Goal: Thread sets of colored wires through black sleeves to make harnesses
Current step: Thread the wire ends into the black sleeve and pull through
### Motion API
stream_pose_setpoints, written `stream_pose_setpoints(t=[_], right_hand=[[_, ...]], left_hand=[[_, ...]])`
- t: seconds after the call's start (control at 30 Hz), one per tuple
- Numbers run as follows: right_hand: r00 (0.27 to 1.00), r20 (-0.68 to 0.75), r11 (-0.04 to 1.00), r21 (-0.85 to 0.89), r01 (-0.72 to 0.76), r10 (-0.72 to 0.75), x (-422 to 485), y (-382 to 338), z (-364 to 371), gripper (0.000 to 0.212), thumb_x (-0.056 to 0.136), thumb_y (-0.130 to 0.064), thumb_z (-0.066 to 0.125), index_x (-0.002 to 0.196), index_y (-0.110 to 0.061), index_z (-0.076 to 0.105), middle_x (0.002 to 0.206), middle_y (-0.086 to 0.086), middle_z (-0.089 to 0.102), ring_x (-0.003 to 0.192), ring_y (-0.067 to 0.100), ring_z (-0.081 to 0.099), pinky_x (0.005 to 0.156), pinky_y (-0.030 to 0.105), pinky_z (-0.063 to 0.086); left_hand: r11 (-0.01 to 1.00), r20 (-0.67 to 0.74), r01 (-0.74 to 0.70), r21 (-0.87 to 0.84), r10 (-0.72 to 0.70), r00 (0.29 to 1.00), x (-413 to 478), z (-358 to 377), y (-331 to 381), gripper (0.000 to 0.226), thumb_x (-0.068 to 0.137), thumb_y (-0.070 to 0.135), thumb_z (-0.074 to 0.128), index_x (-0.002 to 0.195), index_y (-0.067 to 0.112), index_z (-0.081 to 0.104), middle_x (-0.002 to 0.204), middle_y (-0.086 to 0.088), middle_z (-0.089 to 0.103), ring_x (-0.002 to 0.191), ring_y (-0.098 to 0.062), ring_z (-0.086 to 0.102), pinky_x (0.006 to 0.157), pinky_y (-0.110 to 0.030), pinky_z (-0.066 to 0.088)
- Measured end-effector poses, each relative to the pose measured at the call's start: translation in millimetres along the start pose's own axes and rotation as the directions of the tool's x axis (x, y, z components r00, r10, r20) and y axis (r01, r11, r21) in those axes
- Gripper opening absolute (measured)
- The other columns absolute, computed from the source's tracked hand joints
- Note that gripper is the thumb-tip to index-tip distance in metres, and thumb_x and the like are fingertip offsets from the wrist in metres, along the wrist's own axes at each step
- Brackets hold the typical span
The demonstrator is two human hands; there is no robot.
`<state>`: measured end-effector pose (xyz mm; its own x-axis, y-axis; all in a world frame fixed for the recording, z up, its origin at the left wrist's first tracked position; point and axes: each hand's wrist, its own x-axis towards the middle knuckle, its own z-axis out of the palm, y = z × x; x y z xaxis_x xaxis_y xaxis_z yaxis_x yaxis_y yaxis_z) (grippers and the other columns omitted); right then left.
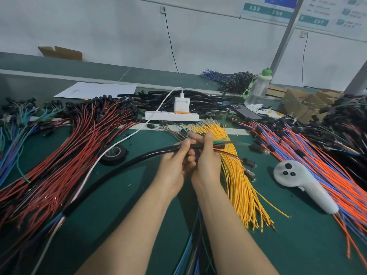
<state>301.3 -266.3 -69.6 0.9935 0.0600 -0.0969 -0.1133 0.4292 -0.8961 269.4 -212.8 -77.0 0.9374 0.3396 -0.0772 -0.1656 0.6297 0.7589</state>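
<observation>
Here, both hands were at mid-worktop (119, 215). Left hand (174, 163) was curled round the black sleeve (143, 155), which trailed toward the left edge. Right hand (206, 161) gripped the sleeve's end, fingers closed; colored wires (231, 144) stuck out past it. Yellow wire bundle (242, 185) lay just right of the hands, white controller (297, 181) nearer the right edge.

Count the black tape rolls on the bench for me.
1. One black tape roll lies flat on the green mat, left of the left hand, with the white cable crossing its left edge. More could be hidden under the wire bundles.
</observation>
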Motion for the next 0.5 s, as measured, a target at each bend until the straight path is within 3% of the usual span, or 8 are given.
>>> stream_pose_setpoints(t=[0.07, 0.13, 0.27, 0.33, 0.5], right_hand=[[0.998, 0.048, 0.999, 0.022, -0.046, 0.045, -2.3, -1.9, 1.4, 0.043, 0.099, -0.041, 0.044, 0.085, -0.015, 0.075, 0.065, 0.000, 0.068, 0.045, 0.007, 0.054, 0.044, 0.017, 0.044], [0.988, 0.118, 0.976, 0.184, -0.118, 0.097, -2.8, -6.2, 1.7, 0.032, 0.097, -0.041, 0.049, 0.090, -0.018, 0.070, 0.080, 0.001, 0.071, 0.055, 0.010, 0.058, 0.051, 0.020, 0.046], [0.989, 0.069, 0.831, 0.535, -0.149, 0.133, 3.6, -19.8, -10.2, 0.022, 0.093, -0.043, 0.055, 0.089, -0.021, 0.057, 0.082, -0.001, 0.066, 0.068, 0.013, 0.056, 0.059, 0.022, 0.039], [0.990, 0.037, 0.827, 0.546, -0.134, 0.136, 7.3, -25.8, -18.8, 0.023, 0.097, -0.040, 0.050, 0.096, -0.018, 0.057, 0.080, 0.000, 0.067, 0.070, 0.013, 0.058, 0.059, 0.023, 0.041], [0.987, 0.076, 0.876, 0.455, -0.158, 0.139, 10.1, -24.4, -18.0, 0.038, 0.104, -0.031, 0.032, 0.080, -0.014, 0.055, 0.080, 0.007, 0.071, 0.077, 0.018, 0.062, 0.070, 0.027, 0.046]], left_hand=[[0.999, 0.005, -0.002, -0.036, 0.002, 1.000, 0.6, -1.4, 4.0, 0.017, 0.094, 0.016, 0.053, 0.087, 0.008, 0.067, 0.056, 0.006, 0.054, 0.044, 0.000, 0.048, 0.043, -0.011, 0.042], [0.991, 0.012, 0.010, -0.131, -0.008, 1.000, 1.6, -2.7, 10.0, 0.018, 0.094, 0.015, 0.053, 0.086, 0.006, 0.067, 0.056, 0.004, 0.053, 0.042, -0.001, 0.047, 0.042, -0.010, 0.042], [0.973, -0.017, -0.001, -0.233, -0.003, 1.000, 4.5, -7.5, 17.6, 0.018, 0.094, 0.016, 0.053, 0.086, 0.005, 0.065, 0.054, 0.004, 0.051, 0.040, -0.001, 0.044, 0.041, -0.009, 0.040], [0.982, -0.009, 0.001, -0.188, -0.003, 1.000, 4.2, -7.7, 16.3, 0.019, 0.094, 0.017, 0.053, 0.085, 0.006, 0.065, 0.054, 0.004, 0.052, 0.041, -0.001, 0.045, 0.041, -0.009, 0.041], [0.991, 0.008, 0.001, -0.137, 0.000, 1.000, 2.5, -5.0, 10.8, 0.017, 0.094, 0.016, 0.052, 0.088, 0.006, 0.064, 0.055, 0.004, 0.053, 0.042, -0.001, 0.045, 0.042, -0.010, 0.042]])
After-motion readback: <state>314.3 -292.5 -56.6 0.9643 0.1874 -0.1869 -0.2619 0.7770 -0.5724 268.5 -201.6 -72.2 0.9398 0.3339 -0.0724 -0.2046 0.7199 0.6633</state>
